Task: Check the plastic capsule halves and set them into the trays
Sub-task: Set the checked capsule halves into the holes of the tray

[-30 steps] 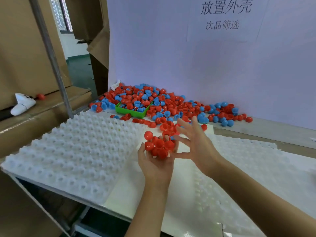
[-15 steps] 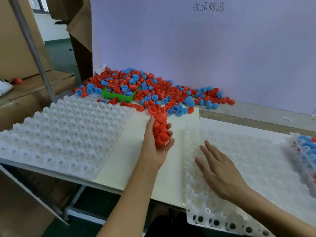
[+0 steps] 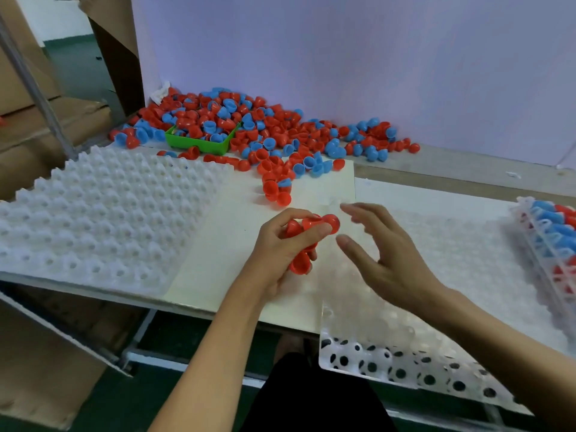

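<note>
Lifted off the right tray (image 3: pixel 467 269), the right hand (image 3: pixel 386 260), fingers loose, reaches toward red halves (image 3: pixel 307 229) gripped by the left hand (image 3: pixel 280 244); next, pinch one.

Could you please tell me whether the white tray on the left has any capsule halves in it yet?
Empty: the white dimpled plastic tray on the left shows only bare white pockets.

Red and blue capsule halves (image 3: pixel 268 132), white dimpled trays.
Heaped loose along back of worktop; cluster of red halves (image 3: pixel 307 235) gripped in left hand (image 3: pixel 280 244). One tray (image 3: pixel 103 213) at left, another (image 3: pixel 452 275) at right, third at far right (image 3: pixel 548 241) stocked with halves.
</note>
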